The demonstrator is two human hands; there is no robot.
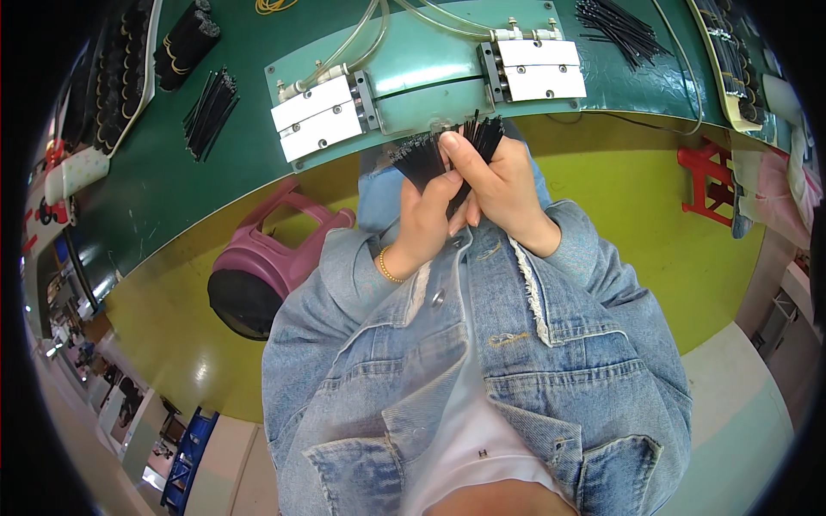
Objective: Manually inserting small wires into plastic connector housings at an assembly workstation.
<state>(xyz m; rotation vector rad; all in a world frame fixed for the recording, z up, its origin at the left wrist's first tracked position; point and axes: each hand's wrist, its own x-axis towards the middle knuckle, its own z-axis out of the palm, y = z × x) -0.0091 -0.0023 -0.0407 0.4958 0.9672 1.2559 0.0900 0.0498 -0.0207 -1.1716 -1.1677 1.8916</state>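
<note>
Both my hands hold one bundle of thin black strips (434, 155), fanned out at the top, just in front of the green workbench's (172, 181) edge. My left hand (424, 225) grips the bundle from below, a gold bracelet on its wrist. My right hand (495, 185) closes over the bundle from the right, thumb pressed on the strips. Denim jacket sleeves cover both forearms.
Two white metal blocks (318, 125) (542, 73) with clear tubes sit on a teal plate at the bench edge. Loose piles of black strips (209, 112) (621, 30) lie left and right. A purple plastic stool (267, 262) and a red stool (704, 176) stand on the yellow floor.
</note>
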